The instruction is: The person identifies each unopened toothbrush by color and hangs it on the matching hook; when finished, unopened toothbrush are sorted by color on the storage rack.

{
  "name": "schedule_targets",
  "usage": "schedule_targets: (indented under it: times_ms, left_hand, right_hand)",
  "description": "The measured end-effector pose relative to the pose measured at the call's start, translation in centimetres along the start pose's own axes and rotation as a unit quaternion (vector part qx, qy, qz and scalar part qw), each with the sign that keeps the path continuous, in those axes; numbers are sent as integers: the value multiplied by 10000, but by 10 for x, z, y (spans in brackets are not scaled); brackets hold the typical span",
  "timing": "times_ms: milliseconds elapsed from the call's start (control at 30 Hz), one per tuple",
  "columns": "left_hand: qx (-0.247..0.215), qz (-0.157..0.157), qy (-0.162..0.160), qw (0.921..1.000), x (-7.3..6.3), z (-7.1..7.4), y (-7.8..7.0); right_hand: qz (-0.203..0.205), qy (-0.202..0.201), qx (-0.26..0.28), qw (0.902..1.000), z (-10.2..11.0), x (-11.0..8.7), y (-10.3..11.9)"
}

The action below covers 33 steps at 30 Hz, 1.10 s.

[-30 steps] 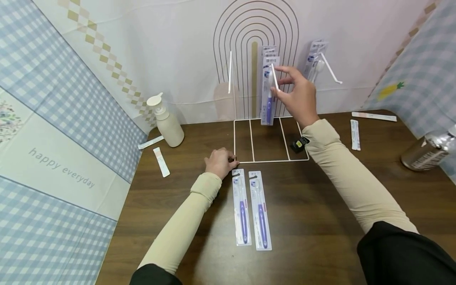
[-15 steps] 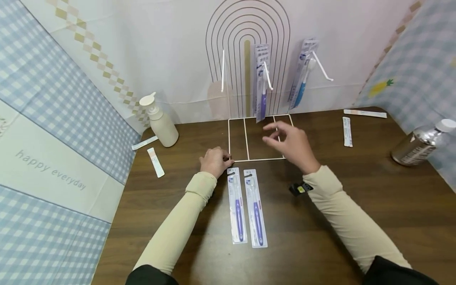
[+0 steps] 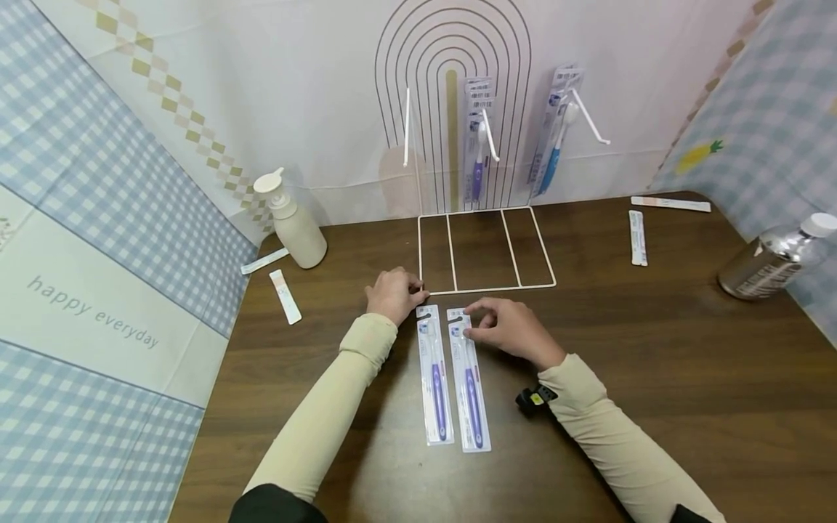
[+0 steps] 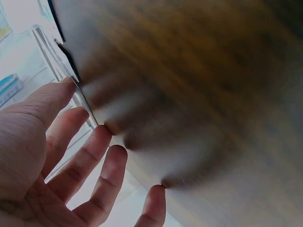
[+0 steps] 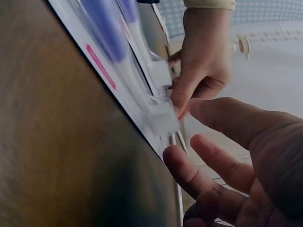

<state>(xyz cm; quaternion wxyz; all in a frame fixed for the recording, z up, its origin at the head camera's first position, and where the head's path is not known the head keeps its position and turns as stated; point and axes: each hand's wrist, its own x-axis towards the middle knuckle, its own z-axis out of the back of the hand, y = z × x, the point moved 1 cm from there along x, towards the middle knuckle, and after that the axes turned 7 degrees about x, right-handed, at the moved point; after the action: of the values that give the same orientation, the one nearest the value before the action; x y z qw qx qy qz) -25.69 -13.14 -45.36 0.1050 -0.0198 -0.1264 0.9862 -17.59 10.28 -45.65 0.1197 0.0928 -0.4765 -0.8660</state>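
In the head view two packaged toothbrushes lie side by side on the table, the left pack (image 3: 435, 392) and the right pack (image 3: 469, 396), both with purple handles. My right hand (image 3: 513, 330) is at the right pack's top end, thumb and fingers parted around its edge. The right wrist view shows a gap between that thumb (image 5: 222, 116) and the fingers. My left hand (image 3: 394, 296) grips the front left corner of a white wire display rack (image 3: 490, 290) with thumb and fingers. Its fingertips (image 4: 102, 132) rest by the wire in the left wrist view.
More toothbrush packs hang on the rack's middle hook (image 3: 490, 138) and right hook (image 3: 591, 118); the left hook (image 3: 407, 127) is bare. A pump bottle (image 3: 297, 232) stands left, a silver bottle (image 3: 771, 261) lies right. Thin paper sachets (image 3: 285, 296) lie at both sides.
My right hand has let go of a toothbrush pack, now hanging on the middle hook, and moved down and toward me to the right pack on the table. My left hand stays at the rack corner.
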Motion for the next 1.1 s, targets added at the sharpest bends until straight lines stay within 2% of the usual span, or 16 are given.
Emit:
schedule_targets:
  times_ms: [200,400,600,800,867,933,1100]
  left_hand:
    - [3,3,9,10000,-2,2,-2]
    - [-8,11,-34,10000,-3,3,-3]
    - [-15,25,-47,10000,-4,3,-3]
    - [8,27,-51,10000,-4,5,-4]
    - [2,27,-41,10000,-4,5,-4]
    - [-3,31,-32,10000,-4,5,-4]
    - [-14,18,-21,10000,-4,3,-3]
  right_hand:
    - [-26,128,-37,9999,-9,-3,-6]
    - [-1,58,-98,9999,-14,-2,-7]
    - [369,-441,-275,9980,-11,-2,-6]
    - [653,-1085,-262,9916,10,-2,9]
    - [996,-1469,-377,9834,19,-1,16]
    - [1439,-1945,-590,9685,28,-1,25]
    - [2570,-3033,-1117,9108,54,1,50]
